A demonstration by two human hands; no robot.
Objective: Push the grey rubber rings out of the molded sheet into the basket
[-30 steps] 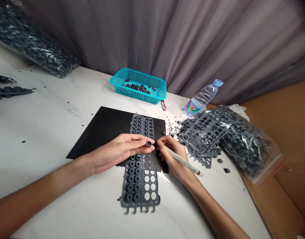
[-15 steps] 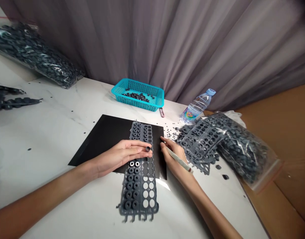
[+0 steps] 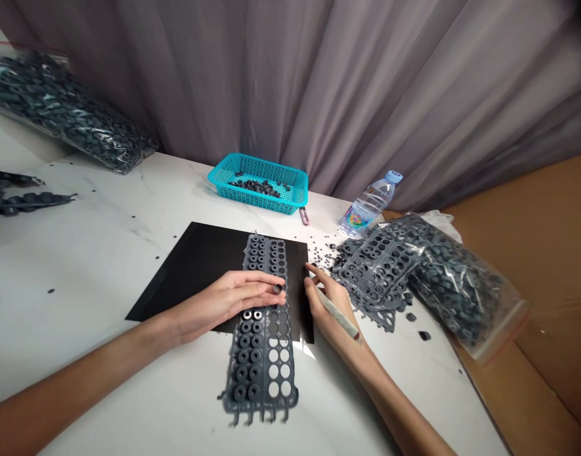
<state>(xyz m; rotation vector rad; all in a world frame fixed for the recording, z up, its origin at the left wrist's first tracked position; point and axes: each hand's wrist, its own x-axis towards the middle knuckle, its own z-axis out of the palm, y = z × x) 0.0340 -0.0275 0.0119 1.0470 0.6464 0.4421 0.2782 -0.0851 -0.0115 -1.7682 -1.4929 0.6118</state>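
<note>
My left hand [image 3: 233,294] reaches across a dark rubber moulded sheet [image 3: 233,364] and pinches a small black rubber ring [image 3: 278,289] at its fingertips. Round rubber pieces fill the sheet's left columns, while many right-hand places near the front are open holes. My right hand [image 3: 329,297] is closed round a pale, pen-like tool [image 3: 338,316], whose back end points toward me. Its fingertips are over the right edge of a black mat [image 3: 176,272], apart from the ring. The tool's working tip is too small to make out.
At the back stands a turquoise basket [image 3: 257,204] holding black pieces, with a pink-handled cutter [image 3: 304,216] beside it. A water bottle [image 3: 371,201], stacked rubber sheets [image 3: 373,272] and a plastic bag of pieces [image 3: 461,285] lie right. Another full bag [image 3: 72,107] lies far left.
The whole view has shifted slightly, so things appear a little further left. Both hands keep nearly the same pose, and the ring stays in my left fingers.
</note>
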